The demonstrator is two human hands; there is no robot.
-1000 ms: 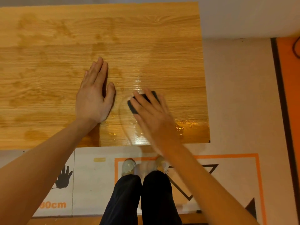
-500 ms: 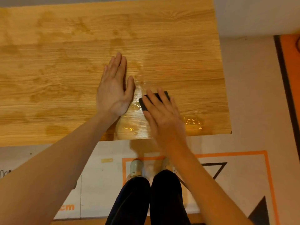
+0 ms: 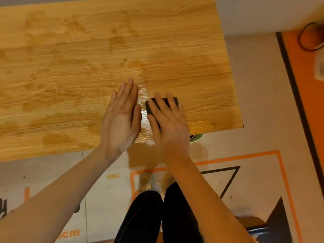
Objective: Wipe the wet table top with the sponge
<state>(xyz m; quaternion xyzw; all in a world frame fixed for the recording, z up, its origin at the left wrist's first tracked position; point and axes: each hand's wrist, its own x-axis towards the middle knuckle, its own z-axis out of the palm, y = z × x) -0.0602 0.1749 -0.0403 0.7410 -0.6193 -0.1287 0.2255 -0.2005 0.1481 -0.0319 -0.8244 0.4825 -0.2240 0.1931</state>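
Observation:
A wooden table top (image 3: pixel 73 55) fills the upper left, with dark damp patches and a shiny wet streak (image 3: pixel 142 95) near the front edge. A dark sponge (image 3: pixel 164 100) lies flat on the wood near the front right. My right hand (image 3: pixel 168 121) presses on it with straight fingers and covers most of it. My left hand (image 3: pixel 121 116) lies flat on the table just left of the sponge, fingers straight and together. A small puddle (image 3: pixel 199 124) glistens at the front right edge.
The table's right edge (image 3: pixel 233 81) and front edge drop to a pale floor with orange and black markings (image 3: pixel 235 174). My legs and shoes (image 3: pixel 147 183) stand below the front edge. A black cable (image 3: pixel 305 37) lies at the far right.
The view has shifted, so both hands sit further right in the frame. My left hand has drawn closer to the sponge hand. The right hand has slid the sponge slightly across the wet streak.

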